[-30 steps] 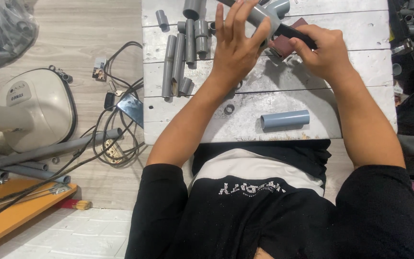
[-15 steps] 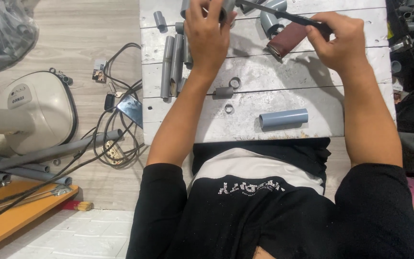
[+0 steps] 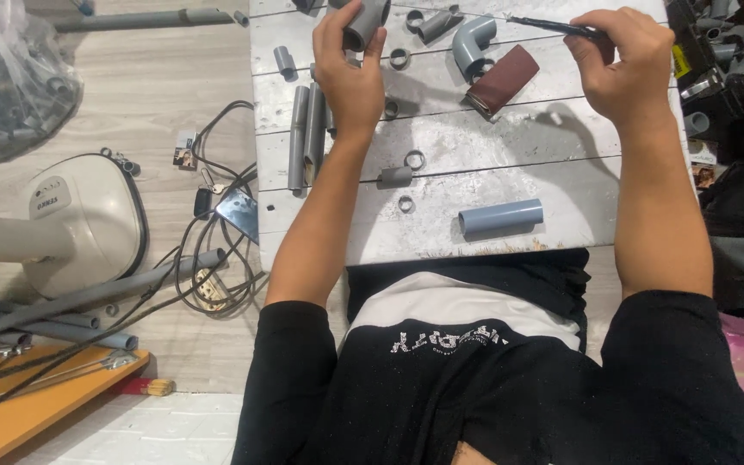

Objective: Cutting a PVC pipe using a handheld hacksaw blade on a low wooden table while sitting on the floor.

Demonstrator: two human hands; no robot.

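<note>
Only the head view here, looking straight down at a whitewashed wooden plank table (image 3: 475, 146) covered in plumbing bits.

The left hand (image 3: 350, 69) is wrapped around a short grey plastic pipe piece (image 3: 365, 21), thumb on one side and fingers on the other. The top of that piece runs right up to the frame edge, so I can't tell how long it is.

The right hand (image 3: 622, 65) is pinched shut on a thin black rod-like tool (image 3: 553, 27) that sticks out to the left. Its tip is too skinny to make out, and the handle end is buried in the fist.

Between the hands there's a grey plastic elbow fitting (image 3: 474, 39) and just beside it a brown sheet of sandpaper (image 3: 501, 79), lying flat. Closer to the body sits a short blue-grey pipe section (image 3: 501, 217), on its side, well apart from both hands. A few small grey rings (image 3: 414, 159) are scattered mid-table, and long grey pipes (image 3: 307, 133) lie by the left wrist, partly hidden by the forearm.

Off on the floor: a tangle of black cables (image 3: 217, 250) and a cream-coloured machine base (image 3: 79, 220), cut off at the left.
</note>
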